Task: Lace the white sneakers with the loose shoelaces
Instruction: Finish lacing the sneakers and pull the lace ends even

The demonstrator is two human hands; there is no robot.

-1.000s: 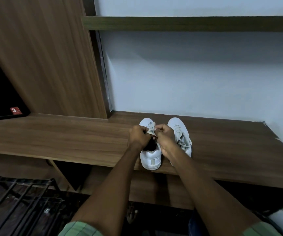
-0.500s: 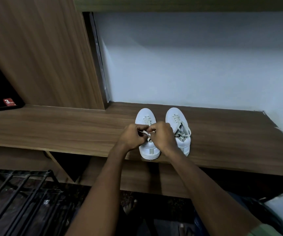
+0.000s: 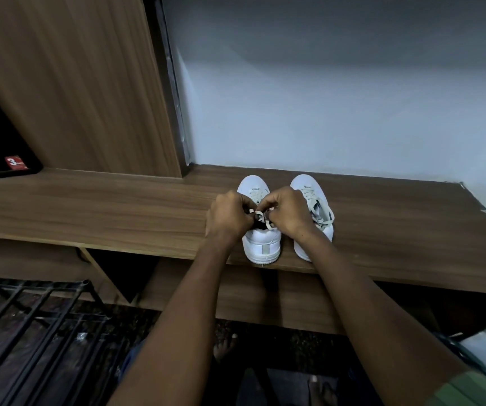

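Head view: both hands have dropped from the tongue to the left sneaker's [image 3: 260,241] collar — left hand [image 3: 230,219] and right hand [image 3: 290,213] fingers pinch the lace [image 3: 260,216] ends. Likely tying off; the right sneaker [image 3: 313,200], beside it on the desk [image 3: 89,212], looks loose.

sneakers: 2 [image 3: 261,243] [image 3: 309,189] | hands: 2 [image 3: 230,218] [image 3: 290,213] | shelf: 1 [image 3: 104,212]

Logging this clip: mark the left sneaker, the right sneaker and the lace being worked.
left sneaker [image 3: 262,244]: head view, heel panel.
right sneaker [image 3: 306,184]: head view, toe cap.
lace [image 3: 260,215]: head view, loop between both hands.
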